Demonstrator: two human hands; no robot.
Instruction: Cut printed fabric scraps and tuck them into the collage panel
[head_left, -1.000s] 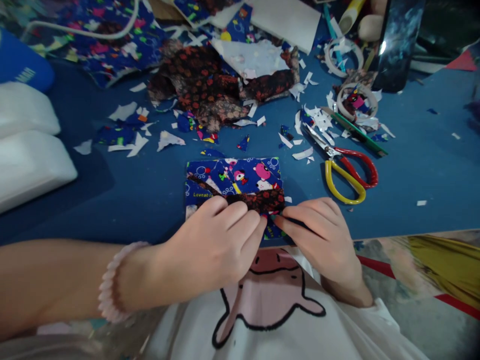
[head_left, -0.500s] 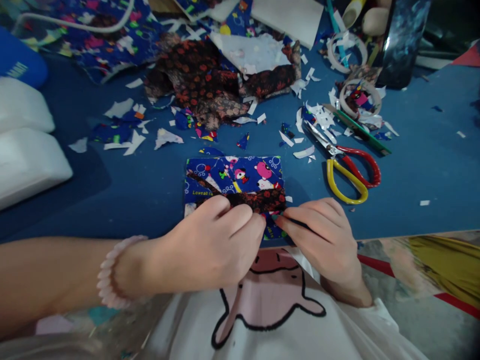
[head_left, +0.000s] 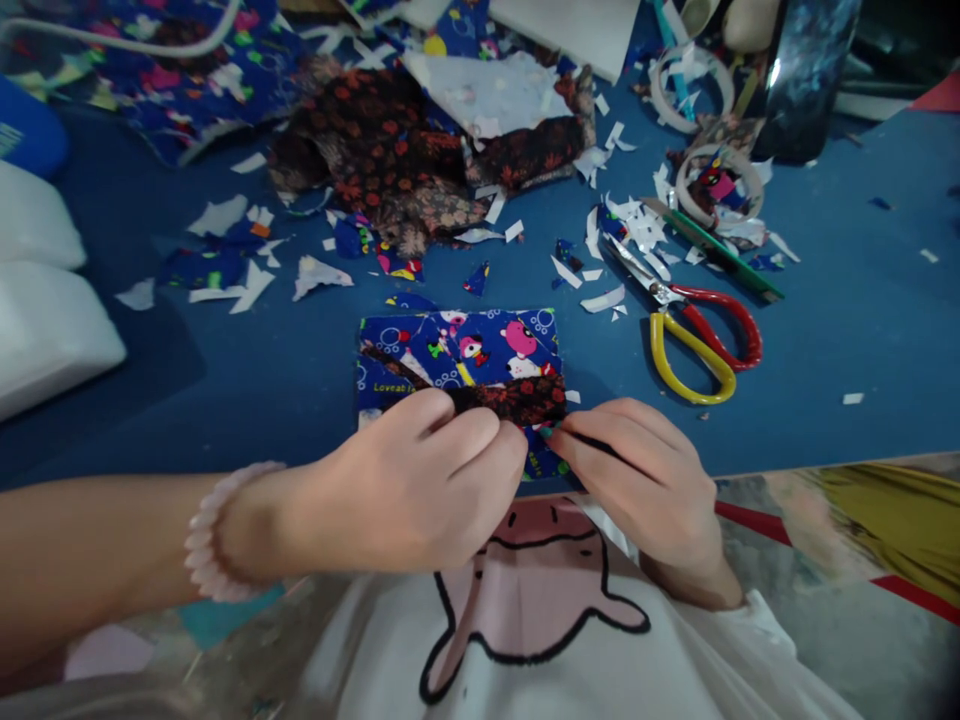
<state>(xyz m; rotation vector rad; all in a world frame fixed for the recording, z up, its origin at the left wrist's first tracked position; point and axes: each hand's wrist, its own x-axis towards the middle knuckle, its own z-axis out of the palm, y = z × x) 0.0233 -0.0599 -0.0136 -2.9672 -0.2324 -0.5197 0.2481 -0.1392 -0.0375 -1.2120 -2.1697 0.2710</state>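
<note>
A blue cartoon-print fabric piece (head_left: pixel 420 350), rectangular and flat, lies near the table's front edge. Across its middle runs a dark floral fabric strip (head_left: pixel 525 398). My left hand (head_left: pixel 442 490) is closed over the lower left part of the piece, knuckles up; its fingertips are hidden underneath. My right hand (head_left: pixel 637 475) is pinched closed at the lower right edge, close to the strip's end. A teal spot, possibly a fingernail, shows at its fingertips. What either pinch holds is too covered to make out.
Scissors (head_left: pixel 679 315) with red and yellow handles lie right of the piece, beside a green cutter (head_left: pixel 712 250). Behind are tape rolls (head_left: pixel 720 185), a phone (head_left: pixel 810 80), crumpled floral cloth (head_left: pixel 397 140) and scattered scraps. White blocks (head_left: pixel 52 330) stand at left.
The view has shifted slightly, so the table things sit a little further left and up. Both hands keep nearly the same pose on the fabric piece.
</note>
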